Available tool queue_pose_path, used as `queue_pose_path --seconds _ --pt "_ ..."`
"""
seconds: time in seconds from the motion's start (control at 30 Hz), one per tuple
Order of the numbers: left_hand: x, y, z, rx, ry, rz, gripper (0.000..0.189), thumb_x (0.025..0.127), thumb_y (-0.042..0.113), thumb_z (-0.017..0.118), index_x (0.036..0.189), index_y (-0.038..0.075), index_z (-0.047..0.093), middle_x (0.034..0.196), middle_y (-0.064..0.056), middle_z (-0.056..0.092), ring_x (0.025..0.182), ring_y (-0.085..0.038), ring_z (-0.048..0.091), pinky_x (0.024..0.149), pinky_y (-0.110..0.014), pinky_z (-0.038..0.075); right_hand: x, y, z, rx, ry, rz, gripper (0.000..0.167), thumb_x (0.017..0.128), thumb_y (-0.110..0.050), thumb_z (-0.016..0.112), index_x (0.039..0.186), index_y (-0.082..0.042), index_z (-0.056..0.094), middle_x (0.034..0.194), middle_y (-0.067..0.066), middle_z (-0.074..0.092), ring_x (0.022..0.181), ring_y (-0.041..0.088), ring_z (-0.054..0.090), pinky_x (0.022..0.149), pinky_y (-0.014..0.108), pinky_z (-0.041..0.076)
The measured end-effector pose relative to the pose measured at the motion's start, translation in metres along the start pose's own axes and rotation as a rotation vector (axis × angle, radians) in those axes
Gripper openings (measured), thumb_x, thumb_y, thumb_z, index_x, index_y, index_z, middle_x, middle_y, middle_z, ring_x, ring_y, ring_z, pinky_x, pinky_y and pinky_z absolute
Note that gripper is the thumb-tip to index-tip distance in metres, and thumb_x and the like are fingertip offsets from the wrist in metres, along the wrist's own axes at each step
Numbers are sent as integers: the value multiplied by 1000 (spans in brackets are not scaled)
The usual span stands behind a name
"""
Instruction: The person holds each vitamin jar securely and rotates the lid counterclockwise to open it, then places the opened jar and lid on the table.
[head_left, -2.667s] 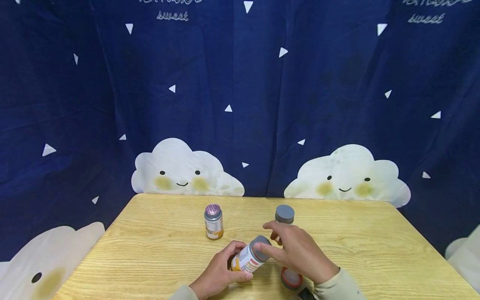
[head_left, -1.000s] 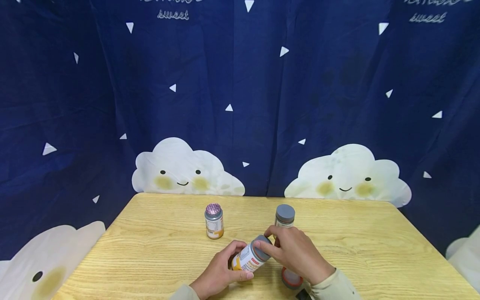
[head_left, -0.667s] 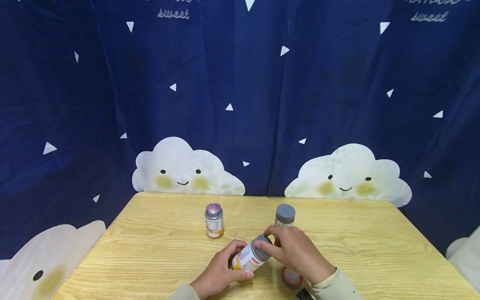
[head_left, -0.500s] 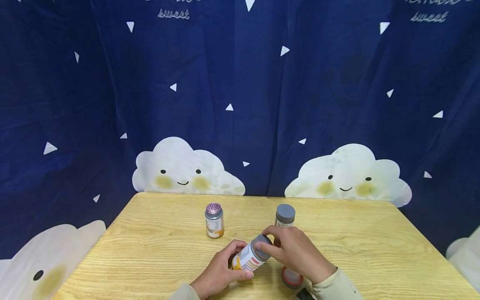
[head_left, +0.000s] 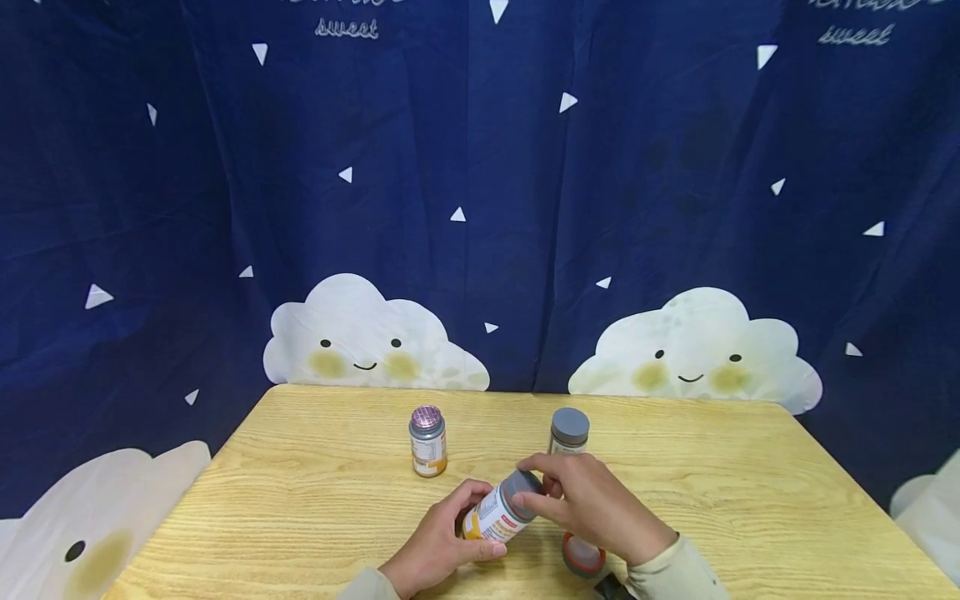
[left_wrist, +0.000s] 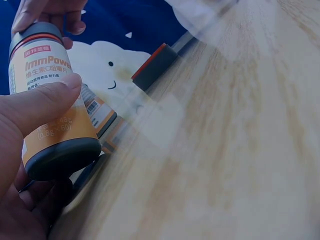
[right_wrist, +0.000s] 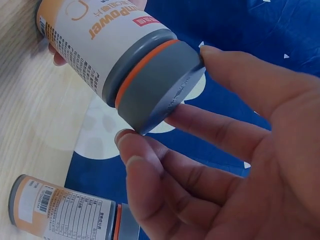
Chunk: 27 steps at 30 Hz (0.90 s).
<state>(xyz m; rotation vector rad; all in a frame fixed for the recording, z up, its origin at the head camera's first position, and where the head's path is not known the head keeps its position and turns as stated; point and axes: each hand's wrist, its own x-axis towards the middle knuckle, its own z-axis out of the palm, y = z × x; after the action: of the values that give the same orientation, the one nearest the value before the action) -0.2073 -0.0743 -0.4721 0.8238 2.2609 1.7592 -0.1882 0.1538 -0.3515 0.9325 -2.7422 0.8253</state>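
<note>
My left hand (head_left: 438, 543) grips a white-and-orange vitamin bottle (head_left: 497, 518), tilted with its top toward the right. The thumb (left_wrist: 52, 102) lies across the label in the left wrist view. On that bottle sits a grey cap (right_wrist: 157, 82) with an orange ring under it. My right hand (head_left: 600, 510) holds the cap, thumb at one edge and curled fingers at the opposite side. Behind the right hand stands a capped bottle (head_left: 569, 427), partly hidden. A loose grey cap (head_left: 583, 557) with a red-orange rim lies below the right wrist, inner side showing.
An uncapped bottle (head_left: 428, 448) with a purple foil seal stands farther back on the left. All of it is on a light wooden table (head_left: 330, 467). A dark blue curtain (head_left: 517, 167) with clouds hangs behind the table's far edge.
The right hand's fingers have come down onto the held bottle's cap and shifted slightly around it. My left hand and its bottle stay nearly in place.
</note>
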Motion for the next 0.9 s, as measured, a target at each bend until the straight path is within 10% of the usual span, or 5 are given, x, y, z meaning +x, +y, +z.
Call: queue_pose_path --seconds 0.9 --pt "0 1 0 17 4 -3 53 84 27 76 130 25 49 118 4 61 100 -14 61 86 -26 48 -6 3 -10 -30 -60 -167 39 83 -16 76 121 -14 65 107 -9 66 89 7 60 78 28 51"
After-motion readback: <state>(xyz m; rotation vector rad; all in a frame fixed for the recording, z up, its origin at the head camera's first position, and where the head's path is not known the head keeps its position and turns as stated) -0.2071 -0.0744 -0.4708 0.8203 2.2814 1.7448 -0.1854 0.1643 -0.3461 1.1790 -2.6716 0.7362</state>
